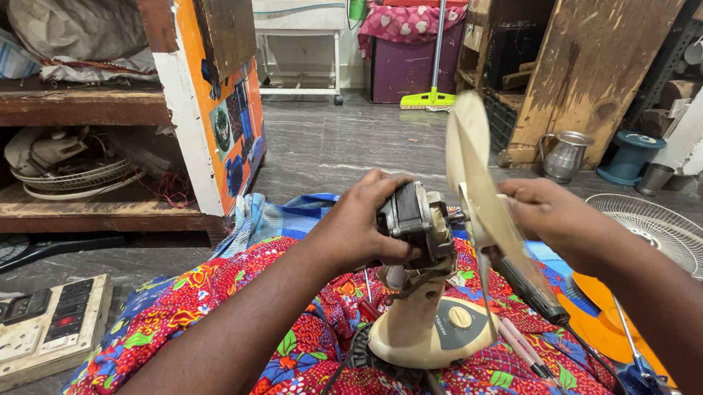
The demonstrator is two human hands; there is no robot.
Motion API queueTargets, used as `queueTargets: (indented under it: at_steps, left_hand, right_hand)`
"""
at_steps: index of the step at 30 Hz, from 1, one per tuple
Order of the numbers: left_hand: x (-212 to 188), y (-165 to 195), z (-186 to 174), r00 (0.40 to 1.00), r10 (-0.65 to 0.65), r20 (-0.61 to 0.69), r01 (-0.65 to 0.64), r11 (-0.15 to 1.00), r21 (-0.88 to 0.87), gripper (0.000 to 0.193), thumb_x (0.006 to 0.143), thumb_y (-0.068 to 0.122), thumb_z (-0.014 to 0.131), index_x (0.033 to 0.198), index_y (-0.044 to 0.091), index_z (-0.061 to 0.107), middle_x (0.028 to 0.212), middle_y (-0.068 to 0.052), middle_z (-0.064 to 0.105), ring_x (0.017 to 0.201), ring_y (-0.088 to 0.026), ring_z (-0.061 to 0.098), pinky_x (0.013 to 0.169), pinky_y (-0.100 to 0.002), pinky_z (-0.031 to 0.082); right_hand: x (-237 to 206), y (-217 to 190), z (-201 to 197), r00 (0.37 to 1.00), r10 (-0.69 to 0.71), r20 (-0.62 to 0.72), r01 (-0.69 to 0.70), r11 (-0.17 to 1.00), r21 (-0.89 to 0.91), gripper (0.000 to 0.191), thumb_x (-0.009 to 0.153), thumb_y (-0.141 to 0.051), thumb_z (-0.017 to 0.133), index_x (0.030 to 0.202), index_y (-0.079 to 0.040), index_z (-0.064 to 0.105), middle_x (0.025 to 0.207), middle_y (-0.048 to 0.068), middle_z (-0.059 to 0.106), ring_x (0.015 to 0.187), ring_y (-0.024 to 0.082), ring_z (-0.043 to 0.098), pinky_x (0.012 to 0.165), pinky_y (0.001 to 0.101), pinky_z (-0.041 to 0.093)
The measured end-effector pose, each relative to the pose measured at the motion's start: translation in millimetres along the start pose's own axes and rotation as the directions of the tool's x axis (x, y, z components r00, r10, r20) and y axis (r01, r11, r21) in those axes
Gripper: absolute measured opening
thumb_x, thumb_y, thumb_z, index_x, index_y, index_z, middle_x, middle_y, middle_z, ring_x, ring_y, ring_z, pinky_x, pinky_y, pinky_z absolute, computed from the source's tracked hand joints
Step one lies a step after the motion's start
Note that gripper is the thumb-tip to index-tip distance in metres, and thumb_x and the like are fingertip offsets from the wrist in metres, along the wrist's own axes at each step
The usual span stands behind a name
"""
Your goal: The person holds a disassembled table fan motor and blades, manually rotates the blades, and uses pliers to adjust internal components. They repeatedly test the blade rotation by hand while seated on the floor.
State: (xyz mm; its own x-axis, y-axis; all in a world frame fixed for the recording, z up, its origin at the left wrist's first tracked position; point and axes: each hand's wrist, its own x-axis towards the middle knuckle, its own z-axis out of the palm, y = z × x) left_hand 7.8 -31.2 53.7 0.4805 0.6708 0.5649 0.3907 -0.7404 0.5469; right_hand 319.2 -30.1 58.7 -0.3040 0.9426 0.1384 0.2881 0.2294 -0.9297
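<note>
**Operator:** Hands first. My left hand (361, 221) is wrapped around the dark metal motor block (411, 218) of the cream plastic table fan (427, 330), fingers (383, 189) curled over its top. My right hand (546, 215) grips the hub of the pale beige fan blade (468, 155), which sits on the motor's shaft, turned nearly edge-on to the camera.

**Observer:** Where does the fan stand?

**Operator:** On my lap, upright on the red floral cloth (206, 325), centre of view, its base with the round knob (459, 318) towards me.

**Observer:** What can't you make out?

**Operator:** The shaft joint is hidden behind the blade and my right fingers. A dark-handled screwdriver (533, 292) lies just under my right wrist; its tip is covered. Near it, a pink-handled tool (524, 349) runs off the bottom edge. My right forearm leaves the view too.

**Observer:** And the room?

**Operator:** Grey stone floor (324, 143). A white wire fan guard (674, 237) lies on it at my right, cut off by the edge. Beside my left knee sits a cream switchboard with dark rocker switches (45, 326). Worn wooden shelves (66, 108) hold another wire guard and bags. Further back stand a battered wooden cabinet (592, 49), a steel jug (566, 156) and a green-headed broom (430, 99).
</note>
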Motion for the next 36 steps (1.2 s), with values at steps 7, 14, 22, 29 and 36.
queueTargets:
  at_steps: [7, 14, 22, 29, 36]
  left_hand:
    - [5.6, 8.0, -0.4, 1.0, -0.004, -0.023, 0.005, 0.999, 0.047, 0.087, 0.051, 0.026, 0.087, 0.131, 0.004, 0.063, 0.117, -0.013, 0.063, 0.113, -0.03, 0.065, 0.099, -0.037, 0.053]
    - [4.3, 16.0, -0.9, 1.0, -0.031, 0.004, 0.03, 0.997, 0.066, 0.085, 0.048, 0.027, 0.088, 0.126, 0.004, 0.066, 0.112, -0.012, 0.066, 0.109, -0.03, 0.067, 0.096, -0.038, 0.054]
    - [7.2, 12.9, -2.8, 0.999, -0.033, -0.016, 0.034, 0.997, 0.069, 0.085, 0.046, 0.026, 0.089, 0.125, 0.004, 0.067, 0.113, -0.012, 0.066, 0.109, -0.03, 0.067, 0.096, -0.038, 0.054]
    - [6.2, 10.3, -1.9, 1.0, -0.014, -0.018, 0.015, 0.999, 0.049, 0.087, 0.046, 0.027, 0.09, 0.126, 0.003, 0.066, 0.115, -0.012, 0.066, 0.11, -0.029, 0.067, 0.097, -0.038, 0.054]
    - [2.8, 13.5, -1.1, 1.0, 0.015, 0.022, -0.016, 1.0, 0.02, 0.091, 0.046, 0.029, 0.089, 0.129, 0.004, 0.065, 0.113, -0.011, 0.067, 0.108, -0.028, 0.068, 0.095, -0.037, 0.054]
  right_hand:
    - [-6.0, 23.7, 16.4, 0.954, -0.246, -0.169, 0.175, 0.92, -0.351, 0.07, 0.072, -0.011, 0.085, 0.133, 0.0, 0.053, 0.112, 0.015, 0.074, 0.098, 0.022, 0.072, 0.084, 0.0369, 0.059]
    - [3.7, 28.2, -1.1, 0.994, -0.046, 0.1, 0.038, 0.996, 0.078, 0.044, 0.118, -0.036, 0.061, 0.121, 0.008, 0.054, 0.097, 0.023, 0.067, 0.08, 0.036, 0.072, 0.067, 0.0496, 0.059]
    - [-8.7, -1.7, 19.2, 0.985, -0.147, -0.089, 0.132, 0.979, -0.153, 0.055, 0.076, -0.014, 0.079, 0.126, 0.002, 0.062, 0.107, 0.012, 0.075, 0.1, 0.02, 0.069, 0.086, 0.0353, 0.056]
    - [-7.0, 11.8, 10.4, 0.994, -0.077, -0.084, 0.069, 0.994, -0.09, 0.047, 0.074, -0.014, 0.079, 0.117, 0.0, 0.066, 0.097, 0.014, 0.08, 0.091, 0.021, 0.078, 0.087, 0.0344, 0.062]
    - [13.8, 40.6, -8.6, 0.979, 0.04, -0.198, -0.045, 0.999, -0.022, 0.053, 0.079, -0.015, 0.077, 0.128, -0.005, 0.061, 0.112, 0.011, 0.074, 0.102, 0.016, 0.071, 0.091, 0.0323, 0.057]
